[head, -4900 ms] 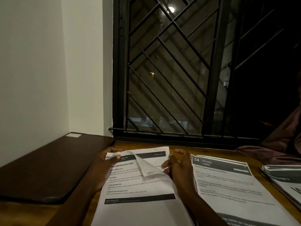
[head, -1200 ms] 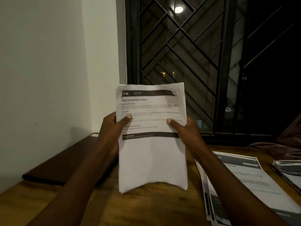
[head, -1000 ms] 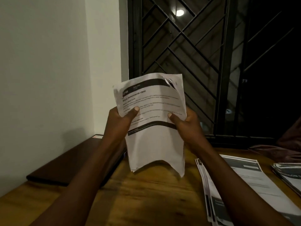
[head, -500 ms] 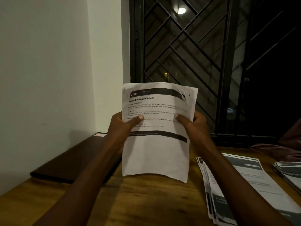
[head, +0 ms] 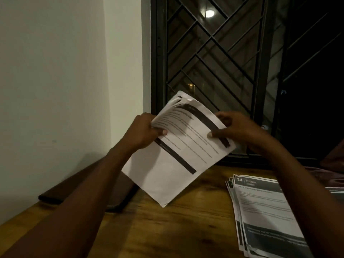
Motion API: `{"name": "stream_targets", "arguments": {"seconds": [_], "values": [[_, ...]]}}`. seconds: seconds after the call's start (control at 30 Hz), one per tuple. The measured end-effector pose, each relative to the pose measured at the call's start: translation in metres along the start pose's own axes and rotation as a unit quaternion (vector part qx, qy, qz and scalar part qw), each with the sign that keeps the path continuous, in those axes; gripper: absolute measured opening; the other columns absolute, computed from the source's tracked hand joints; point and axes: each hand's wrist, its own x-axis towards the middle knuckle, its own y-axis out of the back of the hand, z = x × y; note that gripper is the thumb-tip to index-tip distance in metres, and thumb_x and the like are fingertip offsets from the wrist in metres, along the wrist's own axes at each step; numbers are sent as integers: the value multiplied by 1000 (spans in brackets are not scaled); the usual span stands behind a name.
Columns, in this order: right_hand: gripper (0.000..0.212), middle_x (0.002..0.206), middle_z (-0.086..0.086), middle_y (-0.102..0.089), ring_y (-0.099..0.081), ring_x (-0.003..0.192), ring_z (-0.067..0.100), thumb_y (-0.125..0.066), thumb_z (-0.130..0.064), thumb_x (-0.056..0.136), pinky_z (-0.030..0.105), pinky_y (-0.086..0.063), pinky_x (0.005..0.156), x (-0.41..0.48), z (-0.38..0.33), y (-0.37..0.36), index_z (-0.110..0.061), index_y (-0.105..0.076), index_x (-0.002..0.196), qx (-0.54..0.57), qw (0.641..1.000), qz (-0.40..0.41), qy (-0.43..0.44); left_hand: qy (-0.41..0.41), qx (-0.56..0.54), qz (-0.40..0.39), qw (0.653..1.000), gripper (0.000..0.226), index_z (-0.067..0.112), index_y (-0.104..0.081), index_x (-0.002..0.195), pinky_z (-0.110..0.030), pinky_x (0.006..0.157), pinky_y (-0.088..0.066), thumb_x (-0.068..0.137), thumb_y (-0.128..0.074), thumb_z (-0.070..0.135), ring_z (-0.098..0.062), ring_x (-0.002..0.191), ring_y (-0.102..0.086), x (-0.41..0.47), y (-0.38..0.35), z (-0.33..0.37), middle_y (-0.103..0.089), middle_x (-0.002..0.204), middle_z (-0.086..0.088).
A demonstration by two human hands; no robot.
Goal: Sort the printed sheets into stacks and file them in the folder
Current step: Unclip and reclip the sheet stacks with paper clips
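Holds a bundle of printed sheets up in front of the window grille, between both hands. Half a second ago upright, dark header band level along the top; now turned clockwise, header band slanting down to the right and one lower corner pointing down at the desk. Contact between that corner and the wood: impossible to tell. Crumpled corner at the highest point, page edges fanned along the upper left side. Grips that fanned side with the left hand, thumb flat on the print, fingers behind. Pinches the header edge with the right hand, thumb tip on the front just beside the band. Hands apart as before, each clamped on the bundle.

Around: pale wall on the left; black diagonal bars of the grille behind the bundle, dark outside apart from one round light. By the wall, flat on the desk, a dark folder, closed, partly hidden by the left forearm and by the bundle. To the right, a fanned stack of sheets lying flat, top page headed "34 KITCHEN", right side covered by the right forearm. Beyond it, at the frame edge, a sliver of another stack and some dark reddish cloth.
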Motion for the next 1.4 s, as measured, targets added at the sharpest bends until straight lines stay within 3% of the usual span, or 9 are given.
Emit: {"name": "stream_targets", "arguments": {"seconds": [0.1,0.17,0.27,0.33,0.5,0.63,0.97,1.17,1.4], "values": [[21,99,2,-65,-63,92,21,-68,-22,85,31,-53,72,-3,20,-14,-19,-60,104,16,996,-25,-85,-24,45,-24,998,30,8,-68,113,-12,65,-48,84,-71,14,-10,79,-59,4,-8,12,-69,105,-8],[15,97,5,-68,-65,90,23,-65,-24,87,37,-55,75,-6,36,-23,-17,-60,100,70,991,-15,-117,-52,82,33,995,30,16,-67,115,-34,94,-47,86,-70,18,-19,94,-64,-2,-17,6,-70,109,-7],[7,85,4,-67,-65,78,20,-64,-18,88,33,-54,66,-14,56,-36,-18,-60,94,209,964,22,-163,-45,141,191,970,64,23,-46,139,-50,118,-4,82,-75,30,-27,138,-37,-17,-28,-30,-50,142,-5],[10,84,3,-67,-64,77,19,-62,-12,89,32,-54,61,-19,69,-44,-14,-61,99,282,942,42,-180,8,125,245,961,89,23,-29,149,-50,117,-2,76,-78,38,-26,147,-15,-31,-30,-54,-29,155,-7],[12,90,7,-69,-67,82,22,-58,-8,91,37,-58,64,-22,89,-51,-13,-62,101,395,895,80,-192,245,-311,144,907,103,22,-20,151,-42,100,-42,70,-84,22,-25,128,-47,-49,-30,-76,-40,148,-10],[20,100,10,-71,-68,91,24,-60,-9,90,42,-58,76,-28,95,-56,-11,-62,109,376,907,44,-182,279,-511,13,813,50,10,-58,125,-50,87,-54,79,-75,18,-34,104,-68,-49,-29,-88,-66,122,-16],[23,94,-7,-68,-66,88,11,-54,-7,93,31,-54,75,-22,87,-61,-27,-62,97,335,931,109,-97,167,-324,100,926,23,10,-58,110,-22,62,-46,88,-66,14,-13,79,-61,-36,-28,-40,-64,92,1],[20,105,5,-68,-67,92,20,-62,-8,88,38,-56,78,-40,110,-85,-24,-61,100,295,940,92,-145,283,-370,51,884,64,13,-46,131,-49,100,-46,78,-78,29,-29,109,-57,-74,-58,-69,-59,121,-9],[20,105,4,-66,-65,91,18,-59,-8,90,34,-54,76,-27,102,-85,-26,-61,97,329,926,138,-126,264,-385,76,881,68,13,-48,130,-49,102,-44,73,-81,31,-28,110,-57,-66,-59,-78,-60,122,-8]]}}
